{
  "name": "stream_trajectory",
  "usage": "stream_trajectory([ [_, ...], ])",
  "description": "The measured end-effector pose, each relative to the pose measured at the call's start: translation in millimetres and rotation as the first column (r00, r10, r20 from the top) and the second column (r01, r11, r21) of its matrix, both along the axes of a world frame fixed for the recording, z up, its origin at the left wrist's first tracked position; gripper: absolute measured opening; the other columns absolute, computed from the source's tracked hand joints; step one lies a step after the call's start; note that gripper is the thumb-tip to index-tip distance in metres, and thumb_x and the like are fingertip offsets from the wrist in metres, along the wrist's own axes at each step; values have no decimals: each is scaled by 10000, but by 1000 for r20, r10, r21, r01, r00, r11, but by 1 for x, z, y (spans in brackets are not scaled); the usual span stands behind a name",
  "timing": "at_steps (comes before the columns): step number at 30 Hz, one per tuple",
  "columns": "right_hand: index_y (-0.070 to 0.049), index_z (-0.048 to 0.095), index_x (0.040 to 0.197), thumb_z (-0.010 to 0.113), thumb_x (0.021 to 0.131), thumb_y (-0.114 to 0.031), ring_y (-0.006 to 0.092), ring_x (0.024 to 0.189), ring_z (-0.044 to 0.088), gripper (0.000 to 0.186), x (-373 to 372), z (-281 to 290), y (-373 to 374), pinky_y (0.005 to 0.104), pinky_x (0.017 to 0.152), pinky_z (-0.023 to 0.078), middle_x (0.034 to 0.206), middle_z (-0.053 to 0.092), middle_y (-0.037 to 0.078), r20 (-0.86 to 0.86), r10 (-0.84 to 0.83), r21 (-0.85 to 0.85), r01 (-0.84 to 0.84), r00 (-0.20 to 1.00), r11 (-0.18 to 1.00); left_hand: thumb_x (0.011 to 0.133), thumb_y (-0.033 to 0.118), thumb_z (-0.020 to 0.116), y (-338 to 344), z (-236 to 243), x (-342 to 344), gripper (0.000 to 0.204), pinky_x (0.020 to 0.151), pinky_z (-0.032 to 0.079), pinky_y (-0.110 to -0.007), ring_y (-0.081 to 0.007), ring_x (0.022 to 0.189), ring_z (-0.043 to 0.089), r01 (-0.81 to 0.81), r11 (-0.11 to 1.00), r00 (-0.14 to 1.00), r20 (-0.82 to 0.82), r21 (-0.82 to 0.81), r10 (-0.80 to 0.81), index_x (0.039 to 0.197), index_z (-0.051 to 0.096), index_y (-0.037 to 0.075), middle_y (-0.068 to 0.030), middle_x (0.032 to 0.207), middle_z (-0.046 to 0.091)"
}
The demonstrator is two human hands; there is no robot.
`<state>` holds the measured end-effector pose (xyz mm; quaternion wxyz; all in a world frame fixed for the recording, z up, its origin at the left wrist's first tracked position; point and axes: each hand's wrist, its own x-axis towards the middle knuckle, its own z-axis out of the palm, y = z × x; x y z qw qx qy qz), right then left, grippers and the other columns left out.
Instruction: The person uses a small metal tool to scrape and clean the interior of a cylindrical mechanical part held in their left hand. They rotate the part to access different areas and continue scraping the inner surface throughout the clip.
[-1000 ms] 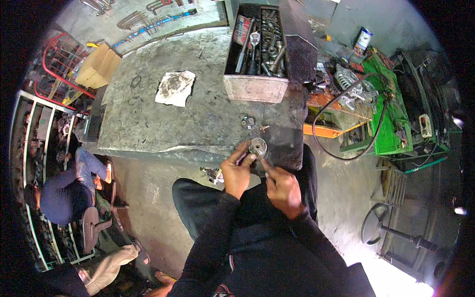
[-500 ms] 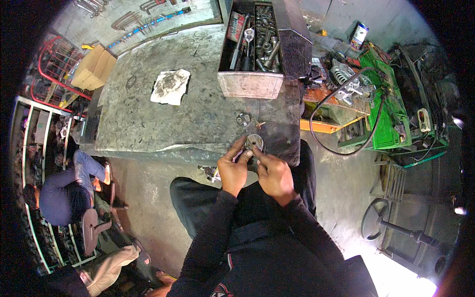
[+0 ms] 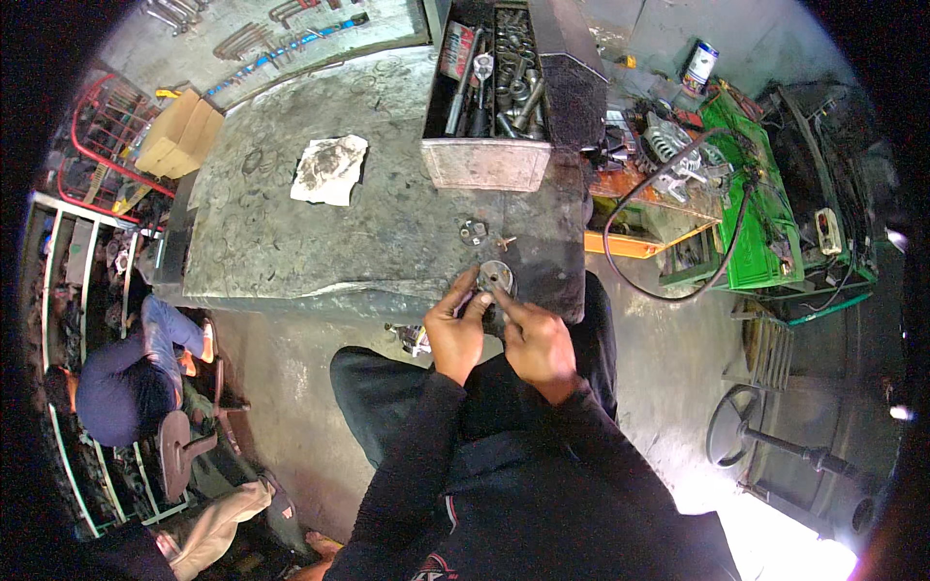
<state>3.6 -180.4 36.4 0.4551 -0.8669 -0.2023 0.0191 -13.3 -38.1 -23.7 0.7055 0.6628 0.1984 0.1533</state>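
At the near edge of the workbench (image 3: 407,232), my left hand (image 3: 456,334) and my right hand (image 3: 538,349) meet at a round grey metal part (image 3: 499,272). My left thumb and fingers pinch its left side. The right fingers close in over its near side, and the fingertips of both hands almost touch. My hands hide the lower portion of the part. Just beyond it on the bench lie a small round metal piece with several holes (image 3: 474,232) and a tiny copper-coloured piece (image 3: 507,242).
A metal toolbox (image 3: 484,165) full of sockets and ratchets stands at the bench's back. Left of it lies a stained white paper (image 3: 329,169). An alternator (image 3: 668,150), a looped black cable (image 3: 612,242) and a green cabinet (image 3: 765,232) are on the right. Another person (image 3: 126,387) sits at left.
My hands keep nearly the same grip on the round metal part. The whole scene has shifted slightly to the left in view.
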Motion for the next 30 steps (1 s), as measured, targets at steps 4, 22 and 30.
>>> stream_trajectory([
  [4, -105, 680, 1381, 626, 903, -35, 448, 920, 703, 487, -8, 6, -12, 511, 788, 572, 1003, 709, 258, -51, 41, -32, -43, 998, 999, 914, -78, 738, 0, 9, -2, 439, 1042, 519, -304, -185, 1233, 653, -17, 1000, 998, -53, 7, 17, 1348, 686, -44, -167, 1357, 709],
  [22, -122, 661, 1417, 607, 897, -24, 444, 930, 722, 532, -17, 6, -9, 511, 834, 585, 979, 721, 260, -50, 23, -53, -26, 998, 998, 912, -40, 754, 1, 2, 0, 442, 1054, 519, -326, -198, 1220, 678, -22, 996, 1000, -6, 86, 23, 1349, 685, -37, -176, 1355, 714],
  [30, -73, 706, 1347, 640, 873, 6, 462, 875, 701, 485, -5, 0, 1, 493, 789, 570, 908, 690, 269, 49, -30, -14, 31, 998, 999, 913, -42, 751, 4, 0, 1, 413, 1059, 516, -330, -212, 1242, 674, -19, 998, 1000, 13, 58, 18, 1323, 699, -42, -182, 1342, 719],
])
